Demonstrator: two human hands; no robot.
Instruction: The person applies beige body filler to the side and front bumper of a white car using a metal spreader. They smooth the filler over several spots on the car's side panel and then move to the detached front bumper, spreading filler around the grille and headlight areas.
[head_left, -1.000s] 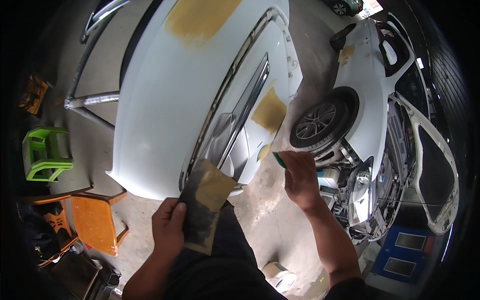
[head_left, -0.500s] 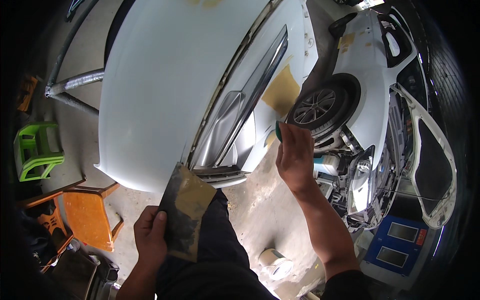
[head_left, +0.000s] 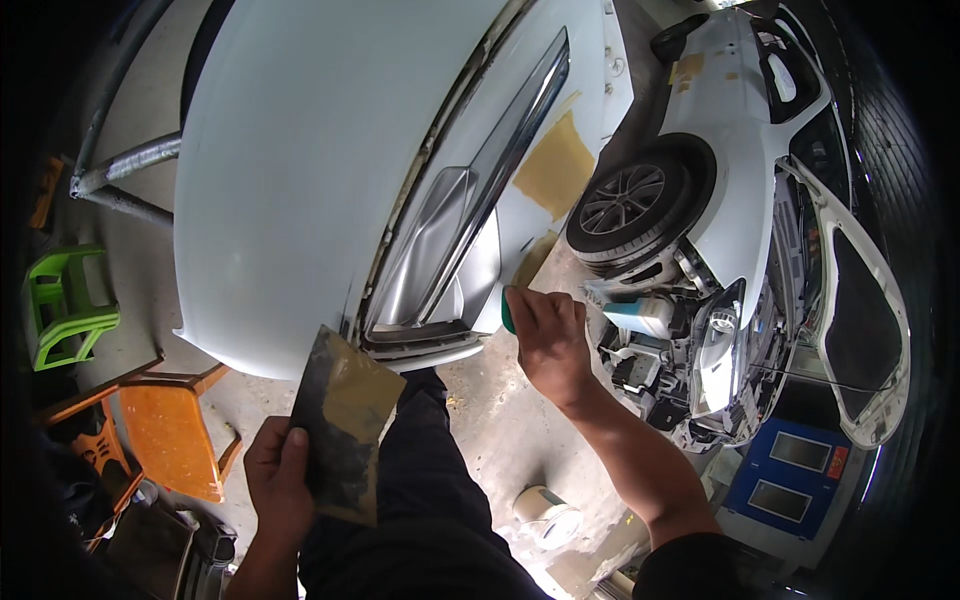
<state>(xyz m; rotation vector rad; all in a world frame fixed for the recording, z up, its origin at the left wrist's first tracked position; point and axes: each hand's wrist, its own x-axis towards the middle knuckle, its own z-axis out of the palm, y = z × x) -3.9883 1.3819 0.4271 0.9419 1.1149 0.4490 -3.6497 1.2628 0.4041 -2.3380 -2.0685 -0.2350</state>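
Filler board (head_left: 340, 430) clenched in left hand (head_left: 275, 480); right hand (head_left: 545, 335) apparently grasps green spreader (head_left: 508, 318)

We see flat filler board (head_left: 340, 440), dark, smeared tan, tilted upright in our left hand (head_left: 275, 480). We see green spreader (head_left: 508, 312) in our right hand (head_left: 548, 345), pressed against white bumper (head_left: 300, 170) beside tan filler patch (head_left: 555, 165).
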